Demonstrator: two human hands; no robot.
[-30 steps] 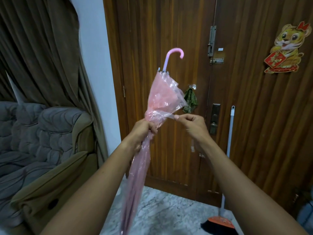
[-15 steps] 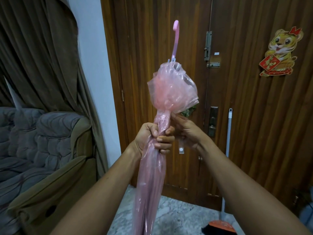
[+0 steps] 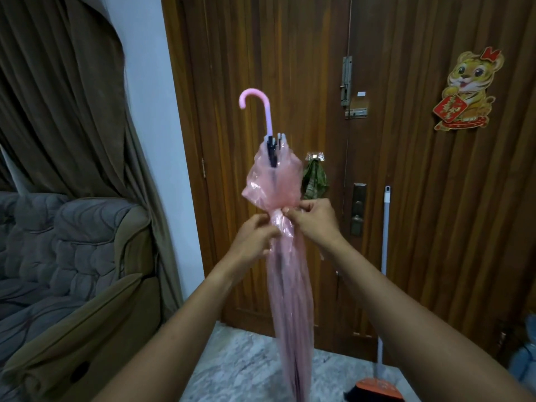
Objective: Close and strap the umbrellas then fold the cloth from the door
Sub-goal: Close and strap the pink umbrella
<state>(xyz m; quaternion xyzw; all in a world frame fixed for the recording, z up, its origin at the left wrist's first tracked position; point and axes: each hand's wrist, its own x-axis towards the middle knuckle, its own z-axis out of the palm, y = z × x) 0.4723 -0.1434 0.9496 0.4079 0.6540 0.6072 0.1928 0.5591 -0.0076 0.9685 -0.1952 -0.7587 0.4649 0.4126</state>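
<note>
- Reaching forward from the bottom edge, two bare forearms meet at the middle of a closed pink umbrella (image 3: 290, 285), held upright with its tip down and its curved handle (image 3: 258, 108) at the top.
- The left hand (image 3: 255, 237) pinches the gathered plastic at the umbrella's narrow waist, fingers curled onto the folds.
- The right hand (image 3: 314, 220) grips the same waist from the other side, thumb and fingertips pressed to the plastic; whether a strap lies under them I cannot tell.
- Above the hands the see-through pink canopy bulges loosely; below, it hangs in slim folds toward the marble floor (image 3: 246, 358).
- A padded sofa (image 3: 72, 256) sits at the left, under a brown curtain (image 3: 58, 97).
- An orange broom (image 3: 383, 285) leans against the wooden door (image 3: 406, 198) at the right.
- A green cloth (image 3: 314, 179) hangs from a hook on the door, just behind the umbrella's bulge.
- A tiger sticker (image 3: 467, 91) is on the door's upper right.
</note>
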